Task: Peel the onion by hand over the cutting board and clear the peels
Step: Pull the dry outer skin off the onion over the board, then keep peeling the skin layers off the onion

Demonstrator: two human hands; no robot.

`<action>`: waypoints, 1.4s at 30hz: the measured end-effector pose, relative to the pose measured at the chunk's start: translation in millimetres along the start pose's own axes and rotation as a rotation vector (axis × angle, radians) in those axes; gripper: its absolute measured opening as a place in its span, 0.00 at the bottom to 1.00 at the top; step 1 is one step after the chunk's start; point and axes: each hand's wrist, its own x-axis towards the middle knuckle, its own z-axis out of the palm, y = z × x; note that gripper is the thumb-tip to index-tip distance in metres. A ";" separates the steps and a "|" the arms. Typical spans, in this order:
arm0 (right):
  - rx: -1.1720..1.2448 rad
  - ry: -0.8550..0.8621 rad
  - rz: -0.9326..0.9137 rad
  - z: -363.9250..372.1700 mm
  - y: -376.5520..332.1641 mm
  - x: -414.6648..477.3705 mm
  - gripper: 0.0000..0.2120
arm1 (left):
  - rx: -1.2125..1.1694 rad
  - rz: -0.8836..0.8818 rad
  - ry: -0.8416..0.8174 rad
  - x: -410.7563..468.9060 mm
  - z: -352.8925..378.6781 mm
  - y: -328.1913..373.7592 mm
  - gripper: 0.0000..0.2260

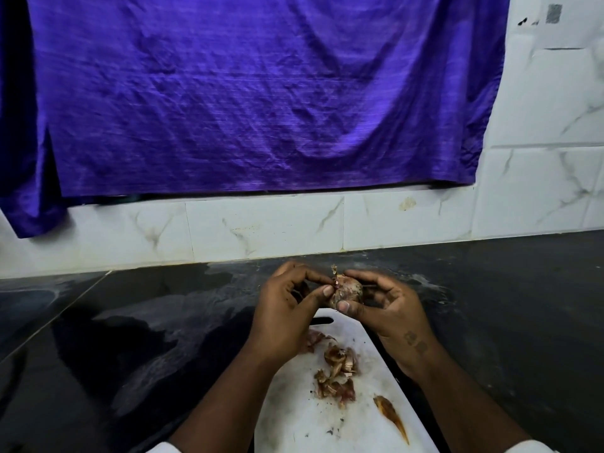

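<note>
No readable text: wall sticker [554,13] blurred, wrist mark [415,343] illegible.

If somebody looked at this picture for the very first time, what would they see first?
Probably the big purple cloth hanging over the wall at the top, because it fills most of the picture. Next come the left hand and right hand in the middle, holding a small onion between them above the white cutting board. Brown peels lie in a heap on that board, just below the hands.

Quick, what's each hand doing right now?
Left hand: pinching a peel strip on the onion.
Right hand: holding the onion.
</note>
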 end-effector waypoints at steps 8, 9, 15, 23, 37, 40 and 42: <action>0.044 0.033 0.013 -0.6 1.9 1.7 0.22 | 0.011 0.018 -0.007 -0.1 1.0 -0.3 0.07; 0.057 0.045 0.018 -1.0 2.5 2.5 0.22 | 0.015 0.023 -0.005 -0.3 1.0 0.4 0.06; 0.133 0.102 0.039 -1.4 3.4 3.5 0.23 | -0.064 -0.001 -0.027 -1.5 1.5 4.6 0.04; 0.214 0.152 0.024 -2.6 3.0 5.7 0.21 | -0.076 0.048 -0.183 -3.2 0.6 -2.0 0.05; 0.359 0.303 0.103 -5.3 2.3 10.1 0.15 | 0.276 0.088 -0.533 -5.4 -1.2 -10.8 0.04; 0.419 0.344 0.128 -7.5 1.9 12.2 0.17 | 0.333 0.091 -0.596 -6.5 1.3 -12.3 0.03; 0.401 0.318 0.141 -5.1 2.6 10.9 0.19 | 0.327 0.081 -0.572 -5.8 0.8 -11.3 0.04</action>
